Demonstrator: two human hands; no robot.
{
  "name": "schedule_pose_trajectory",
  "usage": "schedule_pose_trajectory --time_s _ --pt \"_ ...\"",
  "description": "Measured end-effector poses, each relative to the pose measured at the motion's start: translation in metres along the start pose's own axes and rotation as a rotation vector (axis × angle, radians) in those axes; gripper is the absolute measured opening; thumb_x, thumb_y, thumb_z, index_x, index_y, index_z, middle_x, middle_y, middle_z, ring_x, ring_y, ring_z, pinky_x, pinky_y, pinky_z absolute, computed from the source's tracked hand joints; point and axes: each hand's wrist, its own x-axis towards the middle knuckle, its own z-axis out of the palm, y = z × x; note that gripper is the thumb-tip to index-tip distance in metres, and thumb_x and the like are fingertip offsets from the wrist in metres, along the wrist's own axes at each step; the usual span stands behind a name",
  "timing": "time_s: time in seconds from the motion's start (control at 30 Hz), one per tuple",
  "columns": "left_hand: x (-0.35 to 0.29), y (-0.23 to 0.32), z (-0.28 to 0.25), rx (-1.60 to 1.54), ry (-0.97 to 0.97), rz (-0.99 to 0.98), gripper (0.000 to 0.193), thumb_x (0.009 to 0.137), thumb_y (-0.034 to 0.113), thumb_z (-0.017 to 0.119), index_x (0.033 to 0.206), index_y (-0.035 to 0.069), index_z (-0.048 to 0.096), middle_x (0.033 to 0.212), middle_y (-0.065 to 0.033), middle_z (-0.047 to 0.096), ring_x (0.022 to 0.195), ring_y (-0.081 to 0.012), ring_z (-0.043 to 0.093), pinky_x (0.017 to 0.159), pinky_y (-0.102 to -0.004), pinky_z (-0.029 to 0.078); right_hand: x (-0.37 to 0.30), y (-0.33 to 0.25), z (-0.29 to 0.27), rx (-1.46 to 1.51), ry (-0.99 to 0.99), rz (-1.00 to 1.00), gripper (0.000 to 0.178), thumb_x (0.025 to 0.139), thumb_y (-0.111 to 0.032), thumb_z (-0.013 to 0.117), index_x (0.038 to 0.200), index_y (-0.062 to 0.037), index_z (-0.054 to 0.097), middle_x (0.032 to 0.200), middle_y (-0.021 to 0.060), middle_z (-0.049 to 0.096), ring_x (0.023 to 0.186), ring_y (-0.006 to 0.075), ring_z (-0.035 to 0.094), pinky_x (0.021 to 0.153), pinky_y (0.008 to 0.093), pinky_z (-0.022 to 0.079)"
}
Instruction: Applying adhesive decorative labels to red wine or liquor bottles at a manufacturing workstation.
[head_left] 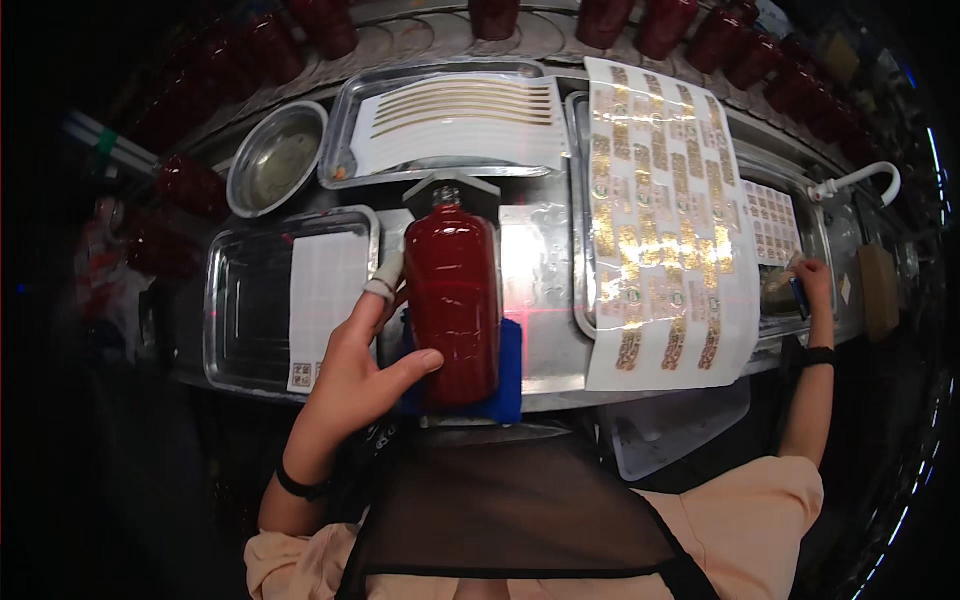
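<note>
A glossy dark red bottle (452, 310) lies in front of me, its clear threaded neck pointing away. My left hand (362, 370) grips its left side, thumb over the near part, with a pale cover on one fingertip. Under the near end is a blue cloth (510, 375), and by the neck a grey angular holder (485, 195). Far to the right, my right hand (814, 282) is closed over a wet metal tray (822, 235), beside a small sheet of printed labels (770, 215). A small dark blue object shows at its fingers; its kind is unclear.
A large sheet of gold patterned decals (665, 230) covers a tray right of the bottle. Behind are a tray of gold strips (460, 110) and a metal bowl (278, 160). A left tray (240, 300) holds a white sheet. Several red bottles (495, 18) line the back.
</note>
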Motion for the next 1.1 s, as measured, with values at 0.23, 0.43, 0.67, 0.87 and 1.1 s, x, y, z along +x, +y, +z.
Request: schedule_pose_trajectory --time_s 0.23,0.43,0.67,0.87,1.1 --pt "0.023 0.050 -0.007 -0.047 0.161 0.182 0.049 0.085 0.001 0.066 0.131 -0.004 0.049 0.113 -0.0115 0.064 0.107 -0.0180 0.061 0.096 -0.0324 0.047 -0.104 -0.224 -0.043 0.158 0.197 -0.330 0.021 0.086 -0.019 0.069 0.087 0.0019 0.066 0.077 0.0035 0.060 0.068 0.0106 0.052 0.063 0.0273 0.042" --pt "0.051 0.085 0.027 0.136 0.003 0.515 0.063 0.079 0.004 0.073 0.136 0.001 0.047 0.112 -0.0100 0.063 0.102 -0.0148 0.061 0.092 -0.0295 0.048 -0.191 -0.397 -0.026 0.281 0.053 -0.704 0.006 0.081 -0.005 0.068 0.085 -0.0012 0.066 0.079 0.0032 0.057 0.065 0.0113 0.050 0.057 0.0263 0.038" --pt "0.056 0.119 0.034 0.104 -0.138 0.350 0.057 0.077 0.000 0.072 0.130 0.001 0.051 0.099 -0.0058 0.063 0.089 -0.0089 0.060 0.077 -0.0236 0.050 -0.245 -0.473 0.003 0.363 -0.052 -1.006 0.018 0.073 -0.007 0.072 0.088 -0.0046 0.064 0.080 0.0114 0.056 0.069 0.0309 0.057 0.059 0.0380 0.045" --pt "0.042 0.101 0.017 0.057 -0.031 0.411 0.045 0.080 -0.006 0.066 0.123 0.001 0.059 0.085 -0.0009 0.063 0.076 -0.0057 0.059 0.070 -0.0210 0.048 -0.251 -0.484 0.024 0.626 -0.349 -0.892 0.017 0.079 -0.013 0.074 0.092 -0.0041 0.068 0.074 0.0044 0.053 0.060 0.0121 0.046 0.051 0.0276 0.036" --pt "0.020 0.099 -0.005 -0.148 0.179 0.463 0.046 0.082 -0.007 0.068 0.125 -0.002 0.054 0.090 -0.0053 0.064 0.080 -0.0094 0.062 0.073 -0.0211 0.050 -0.267 -0.462 0.053 0.658 -0.758 -0.556 0.014 0.080 -0.013 0.072 0.091 -0.0042 0.070 0.077 0.0020 0.060 0.060 0.0059 0.045 0.054 0.0236 0.037"
